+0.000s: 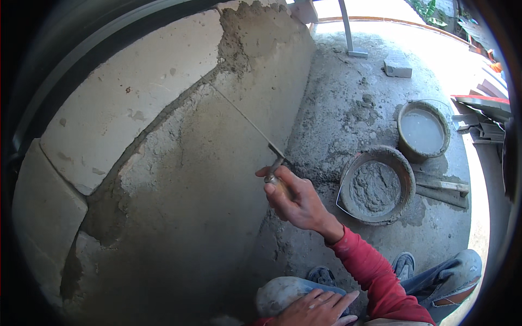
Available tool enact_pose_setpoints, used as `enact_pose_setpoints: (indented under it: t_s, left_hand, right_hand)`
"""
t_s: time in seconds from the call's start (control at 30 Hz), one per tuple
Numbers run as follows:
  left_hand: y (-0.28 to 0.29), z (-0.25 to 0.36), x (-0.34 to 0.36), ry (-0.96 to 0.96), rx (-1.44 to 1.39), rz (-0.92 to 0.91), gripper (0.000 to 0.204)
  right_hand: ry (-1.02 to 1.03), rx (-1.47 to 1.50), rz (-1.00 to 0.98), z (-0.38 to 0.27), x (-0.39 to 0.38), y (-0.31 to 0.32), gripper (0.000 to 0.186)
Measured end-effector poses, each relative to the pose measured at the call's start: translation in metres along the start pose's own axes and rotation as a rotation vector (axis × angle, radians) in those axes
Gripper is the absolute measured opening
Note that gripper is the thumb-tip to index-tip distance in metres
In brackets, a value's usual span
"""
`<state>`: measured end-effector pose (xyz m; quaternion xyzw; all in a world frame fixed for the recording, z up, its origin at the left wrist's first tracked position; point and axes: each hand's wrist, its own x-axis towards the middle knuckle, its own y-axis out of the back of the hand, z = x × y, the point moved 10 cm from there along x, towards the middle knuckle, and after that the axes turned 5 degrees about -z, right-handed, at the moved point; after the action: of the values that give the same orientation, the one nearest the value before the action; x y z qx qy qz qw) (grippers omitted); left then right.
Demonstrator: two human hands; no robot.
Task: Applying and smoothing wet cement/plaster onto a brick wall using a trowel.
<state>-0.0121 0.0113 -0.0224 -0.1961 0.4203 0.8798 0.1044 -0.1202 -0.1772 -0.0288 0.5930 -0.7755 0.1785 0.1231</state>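
Note:
My right hand [298, 202] is wrapped round the handle of a trowel [239, 111]. Its thin blade shows edge-on and points up and left, the tip at the rough edge of the mortar coat below the pale blocks. Grey mortar [212, 179] covers the wall face in front of me, smooth in the middle and ragged along its upper left border. Pale blocks [136, 87] stand bare above that border. My left hand [318, 309] lies on my knee at the bottom, fingers stretched out and holding nothing.
On the concrete floor to the right stands a bucket of wet mortar [403, 204]. Behind it is a bucket of cloudy water [406, 149]. A mortar-smeared long tool [443, 186] lies beside them. Farther back are a block [398, 66] and a metal post [347, 27].

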Motion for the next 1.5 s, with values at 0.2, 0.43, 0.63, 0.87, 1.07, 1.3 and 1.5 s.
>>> enact_pose_setpoints:
  t_s: [0.2, 0.43, 0.63, 0.87, 1.07, 1.3, 1.5]
  left_hand:
    - [-0.004, 0.035, 0.028, -0.373, 0.164, 0.011, 0.052]
    - [-0.011, 0.062, 0.049, -0.543, 0.180, 0.056, 0.045]
    - [-0.019, 0.069, 0.056, -0.578, 0.203, 0.045, 0.050]
    - [-0.021, 0.063, 0.052, -0.636, 0.122, 0.047, 0.034]
    - [-0.016, 0.064, 0.048, -0.559, 0.201, -0.012, 0.049]
    - [-0.018, 0.042, 0.017, -0.428, 0.130, 0.030, 0.029]
    - [-0.019, 0.025, -0.011, -0.322, 0.065, 0.073, 0.033]
  right_hand:
    - [-0.663, -1.191, -0.037, -0.010, -0.101, 0.193, 0.039]
    - [-1.189, -1.233, -0.286, 0.020, -0.185, 0.252, 0.048]
    - [-1.258, -0.182, 0.010, 0.110, -0.212, 0.211, 0.047]
    - [-1.219, -0.064, 0.171, 0.087, -0.273, 0.200, 0.046]
    - [-1.129, 0.739, 0.469, 0.093, -0.235, 0.149, 0.041]
    - [0.035, 0.674, 0.472, 0.005, -0.050, 0.136, 0.043]
    - [0.348, 0.002, 0.899, -0.010, 0.124, 0.122, 0.040]
